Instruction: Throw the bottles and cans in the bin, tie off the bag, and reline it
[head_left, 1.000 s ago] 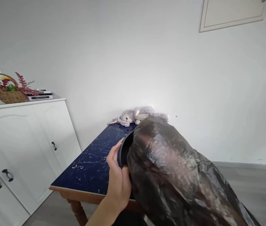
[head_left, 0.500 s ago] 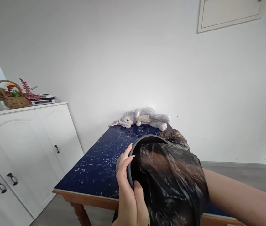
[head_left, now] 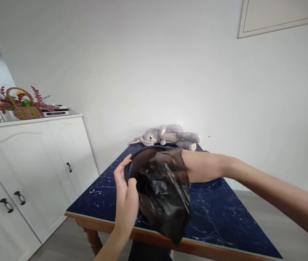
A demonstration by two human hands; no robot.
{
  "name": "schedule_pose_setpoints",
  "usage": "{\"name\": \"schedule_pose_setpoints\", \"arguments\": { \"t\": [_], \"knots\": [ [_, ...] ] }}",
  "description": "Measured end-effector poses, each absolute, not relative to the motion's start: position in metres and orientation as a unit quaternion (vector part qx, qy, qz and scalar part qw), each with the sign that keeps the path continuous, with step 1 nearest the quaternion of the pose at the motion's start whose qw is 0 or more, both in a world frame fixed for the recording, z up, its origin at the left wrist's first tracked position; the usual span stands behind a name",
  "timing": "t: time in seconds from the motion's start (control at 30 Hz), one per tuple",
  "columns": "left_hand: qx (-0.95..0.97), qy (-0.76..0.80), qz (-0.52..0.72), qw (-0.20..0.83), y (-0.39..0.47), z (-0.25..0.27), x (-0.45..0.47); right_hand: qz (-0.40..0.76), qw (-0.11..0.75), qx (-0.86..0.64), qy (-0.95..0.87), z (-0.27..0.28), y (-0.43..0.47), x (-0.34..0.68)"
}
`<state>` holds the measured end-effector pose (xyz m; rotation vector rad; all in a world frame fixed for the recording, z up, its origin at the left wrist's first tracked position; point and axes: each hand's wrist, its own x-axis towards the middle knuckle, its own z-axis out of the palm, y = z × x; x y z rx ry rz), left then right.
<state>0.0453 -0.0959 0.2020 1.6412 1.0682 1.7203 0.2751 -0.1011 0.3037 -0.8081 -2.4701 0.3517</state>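
Note:
My left hand [head_left: 126, 197] grips the near rim of a round black bin [head_left: 139, 156] held tilted above the table's front edge. A black plastic bag [head_left: 164, 195] hangs from the bin's mouth and drapes down over its right side. My right hand is hidden inside the bag and bin; only its wrist and forearm [head_left: 213, 166] show, coming in from the right. The bin's body is mostly covered by the bag and my left hand.
The dark blue marbled table [head_left: 219, 217] has a wooden edge. A grey plush toy [head_left: 170, 135] lies at its far end by the white wall. A white cabinet [head_left: 31, 170] stands left, bearing a flower basket [head_left: 24, 107].
The bag, spread wide over my right arm a second ago, has been pushed down into the bin. My right arm has gone deeper in, and the bin has tipped further away.

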Motion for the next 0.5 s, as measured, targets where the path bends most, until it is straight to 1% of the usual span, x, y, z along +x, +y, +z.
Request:
{"name": "schedule_pose_setpoints", "arguments": {
  "t": [0.07,0.17,0.27,0.33,0.4,0.47,0.5],
  "knots": [
    [0.599,0.412,0.628,0.278,-0.079,0.201,0.038,0.102,0.255,-0.311,-0.910,0.314,-0.102,0.279],
    [0.596,0.421,0.618,0.294,-0.053,0.201,0.031,0.094,0.301,-0.337,-0.887,0.314,-0.093,0.281],
    [0.613,0.436,0.592,0.290,-0.038,0.206,0.027,0.086,0.286,-0.336,-0.893,0.305,-0.076,0.278],
    [0.637,0.451,0.580,0.231,-0.036,0.213,0.026,0.069,0.258,-0.346,-0.899,0.297,-0.064,0.274],
    [0.669,0.431,0.595,0.114,-0.038,0.224,0.027,0.072,0.250,-0.344,-0.902,0.291,-0.051,0.267],
    [0.710,0.356,0.608,-0.006,-0.043,0.237,0.029,0.098,0.267,-0.325,-0.902,0.286,-0.039,0.259],
    [0.741,0.305,0.597,-0.044,-0.045,0.244,0.030,0.113,0.277,-0.312,-0.902,0.284,-0.032,0.255]
  ]
}}
